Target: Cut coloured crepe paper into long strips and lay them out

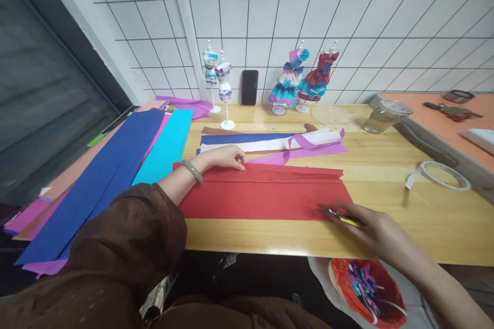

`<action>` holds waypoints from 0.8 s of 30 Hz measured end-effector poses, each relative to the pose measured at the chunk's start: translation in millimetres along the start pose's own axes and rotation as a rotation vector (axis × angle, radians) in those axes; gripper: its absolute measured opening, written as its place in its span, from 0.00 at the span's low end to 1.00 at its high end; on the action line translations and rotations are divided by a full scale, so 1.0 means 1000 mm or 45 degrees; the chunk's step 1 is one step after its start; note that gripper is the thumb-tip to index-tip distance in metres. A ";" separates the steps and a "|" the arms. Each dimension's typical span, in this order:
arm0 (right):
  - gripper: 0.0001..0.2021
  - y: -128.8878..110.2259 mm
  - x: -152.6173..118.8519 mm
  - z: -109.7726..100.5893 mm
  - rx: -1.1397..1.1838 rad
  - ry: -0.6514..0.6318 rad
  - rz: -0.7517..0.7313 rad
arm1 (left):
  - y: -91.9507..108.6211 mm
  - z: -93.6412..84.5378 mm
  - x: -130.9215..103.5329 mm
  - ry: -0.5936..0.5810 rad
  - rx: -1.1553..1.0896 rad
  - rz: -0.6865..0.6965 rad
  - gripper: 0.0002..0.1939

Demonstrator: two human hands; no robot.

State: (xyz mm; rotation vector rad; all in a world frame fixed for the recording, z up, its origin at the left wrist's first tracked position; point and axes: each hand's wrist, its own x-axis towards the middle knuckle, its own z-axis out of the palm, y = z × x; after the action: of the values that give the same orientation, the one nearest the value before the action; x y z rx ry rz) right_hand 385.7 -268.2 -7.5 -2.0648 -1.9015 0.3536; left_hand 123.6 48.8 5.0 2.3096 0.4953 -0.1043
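Observation:
A wide red sheet (250, 200) lies flat on the wooden table (247, 236), with folds along its upper part. My left hand (230, 157) rests at the sheet's upper edge, fingers curled together; whether they pinch anything is hidden. Over the sheet's lower right corner, my right hand (360, 221) holds small scissors (339, 216) with yellow on the handle, their tips pointing left. The right hand is slightly blurred. Just beyond the red sheet lie blue, white and purple strips (318, 152).
Long blue sheets (96, 185) and a turquoise sheet (164, 149) lie at left. Small dressed mannequins (287, 82) and a phone (249, 87) stand by the wall. A glass (386, 117) and tape roll (443, 176) are right; a scrap-filled bin (335, 280) sits below.

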 end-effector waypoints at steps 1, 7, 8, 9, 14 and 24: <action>0.15 -0.010 0.007 -0.002 0.058 -0.005 0.020 | 0.001 0.001 0.001 0.003 0.008 0.017 0.14; 0.16 -0.063 0.063 -0.005 0.211 -0.099 -0.023 | 0.013 0.015 0.014 0.133 0.031 0.138 0.17; 0.17 -0.069 0.072 -0.004 0.225 -0.129 -0.039 | 0.014 0.019 0.016 0.177 0.025 0.137 0.17; 0.17 -0.072 0.080 -0.002 0.237 -0.157 -0.055 | 0.014 0.022 0.018 0.219 0.015 0.136 0.16; 0.18 -0.068 0.105 0.006 0.222 -0.203 -0.078 | 0.009 0.030 0.021 0.374 -0.043 0.156 0.13; 0.17 -0.041 0.123 -0.001 0.081 -0.262 0.015 | 0.004 0.033 0.022 0.470 -0.059 0.204 0.13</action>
State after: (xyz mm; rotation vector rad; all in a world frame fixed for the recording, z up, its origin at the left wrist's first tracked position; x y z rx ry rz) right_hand 359.2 -142.5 13.2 -2.0681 -1.9645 0.6436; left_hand 147.4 30.1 -20.6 2.3200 0.4861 0.4130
